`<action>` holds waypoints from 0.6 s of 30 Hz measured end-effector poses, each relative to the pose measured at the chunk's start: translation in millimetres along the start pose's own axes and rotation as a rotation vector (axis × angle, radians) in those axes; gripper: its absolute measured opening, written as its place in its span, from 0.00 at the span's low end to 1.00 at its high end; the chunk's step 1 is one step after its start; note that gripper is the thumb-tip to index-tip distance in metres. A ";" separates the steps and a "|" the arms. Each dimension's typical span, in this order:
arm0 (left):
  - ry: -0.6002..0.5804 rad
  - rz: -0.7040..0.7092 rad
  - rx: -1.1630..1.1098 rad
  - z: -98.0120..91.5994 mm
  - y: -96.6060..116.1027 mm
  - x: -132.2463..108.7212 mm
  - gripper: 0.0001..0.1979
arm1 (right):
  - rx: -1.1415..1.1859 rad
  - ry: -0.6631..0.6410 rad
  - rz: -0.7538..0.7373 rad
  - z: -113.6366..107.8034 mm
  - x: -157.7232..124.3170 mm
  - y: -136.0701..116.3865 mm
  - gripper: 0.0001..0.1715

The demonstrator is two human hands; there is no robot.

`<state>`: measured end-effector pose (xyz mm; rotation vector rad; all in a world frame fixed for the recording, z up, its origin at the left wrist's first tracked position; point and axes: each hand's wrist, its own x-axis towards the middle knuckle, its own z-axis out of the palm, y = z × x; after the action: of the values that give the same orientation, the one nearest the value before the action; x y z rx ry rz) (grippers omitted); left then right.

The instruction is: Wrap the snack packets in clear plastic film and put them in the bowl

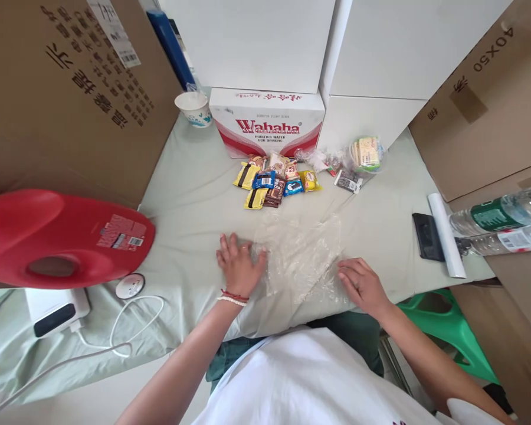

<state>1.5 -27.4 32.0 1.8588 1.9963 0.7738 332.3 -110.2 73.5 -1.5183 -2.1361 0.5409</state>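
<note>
A clear plastic bag (303,257) lies flat and wrinkled on the pale green cloth (181,218) in front of me. At its left edge, my left hand (240,268) rests with fingers spread, the thumb beside the plastic and nothing gripped. My right hand (363,287) is by the bag's right edge, fingers loosely stretched toward it; I cannot tell whether they touch it. Beyond the bag sits a pile of small wrapped snacks: yellow packets (255,199), blue packets (293,187) and brown packets (274,193) among them.
A Wahaha water carton (268,127) stands behind the snacks, with a paper cup (193,109) at its left. Right of the snacks is a bowl (366,154) of packets. A red jug (71,239) and white power bank (57,310) lie left; a phone (427,236) and bottles (500,215) lie right.
</note>
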 end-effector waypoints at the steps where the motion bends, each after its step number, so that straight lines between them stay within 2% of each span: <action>1: -0.027 0.042 -0.012 0.8 4.0 -1.2 0.13 | -0.010 0.063 0.063 2.1 7.0 -4.1 0.19; 4: -0.059 0.157 -0.162 6.6 16.2 -7.5 0.07 | -0.029 0.166 0.146 19.5 31.0 -17.0 0.21; 6: -0.064 0.136 -0.269 10.2 19.2 -11.2 0.06 | -0.064 0.180 0.134 37.9 47.0 -22.6 0.25; 9: -0.079 -0.023 -0.315 9.4 10.7 -11.6 0.11 | -0.163 0.138 0.115 66.4 64.5 -23.2 0.33; 11: -0.086 -0.162 -0.301 3.6 -0.2 -8.2 0.19 | -0.223 0.089 0.113 80.2 69.8 -20.0 0.36; 13: -0.032 -0.237 -0.241 -5.0 -9.0 -3.1 0.28 | -0.272 0.032 0.115 87.5 70.7 -16.9 0.38; 15: 0.092 -0.151 -0.109 -13.7 -10.6 2.4 0.32 | -0.313 -0.018 0.115 89.1 69.3 -15.9 0.39; 17: 0.148 0.112 0.044 -19.3 -4.6 8.0 0.29 | -0.340 -0.046 0.110 87.7 67.6 -16.6 0.40; 18: 0.092 0.293 0.099 -20.0 0.1 10.9 0.26 | -0.347 -0.053 0.104 86.7 66.9 -17.2 0.40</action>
<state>-10.9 -20.2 49.7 2.2451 1.8680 0.8658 250.2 -56.5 21.9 -1.8242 -2.2901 0.2537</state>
